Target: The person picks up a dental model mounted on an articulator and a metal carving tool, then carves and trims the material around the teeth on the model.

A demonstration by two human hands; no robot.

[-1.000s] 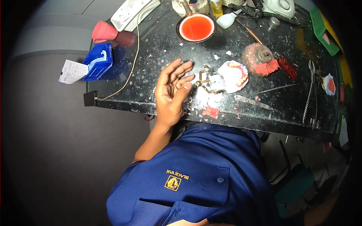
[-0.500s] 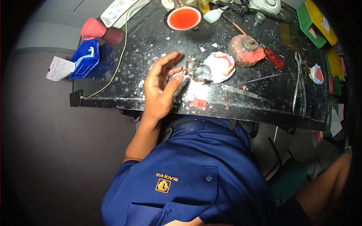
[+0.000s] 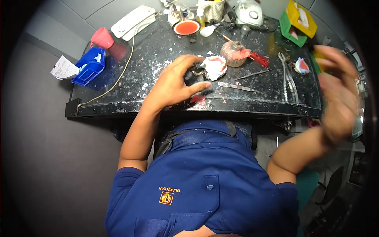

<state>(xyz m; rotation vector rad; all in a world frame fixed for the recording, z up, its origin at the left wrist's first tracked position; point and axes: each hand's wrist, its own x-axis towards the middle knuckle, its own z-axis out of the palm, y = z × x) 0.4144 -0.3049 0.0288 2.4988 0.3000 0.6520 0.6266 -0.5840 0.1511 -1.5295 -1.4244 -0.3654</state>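
Note:
My left hand (image 3: 173,85) is over the black worktable, thumb and fingers curved apart, with nothing seen gripped. Its fingertips reach the edge of a white plaster dental cast (image 3: 216,74) with pink gum and teeth; whether they touch I cannot tell. A brass-coloured metal articulator (image 3: 198,73) beside the cast is mostly hidden by this hand. My right hand (image 3: 339,94) is raised at the table's right end, smeared by motion, fingers apart and no object visible in it. Closest to it lies a smaller blue-white cast with pink (image 3: 302,66).
Right of the cast stand a round spirit lamp with pink wax (image 3: 235,54) and a red holder (image 3: 259,59). A knife-like tool (image 3: 239,87), a thin probe (image 3: 253,74) and pliers (image 3: 289,79) lie nearby. A red-filled dish (image 3: 186,27), blue bin (image 3: 89,67) and pink cup (image 3: 102,38) stand farther out.
My left hand has turned from palm-up to back-up and opened wider toward the cast. My right hand has come into view at the right. The whole view has shifted.

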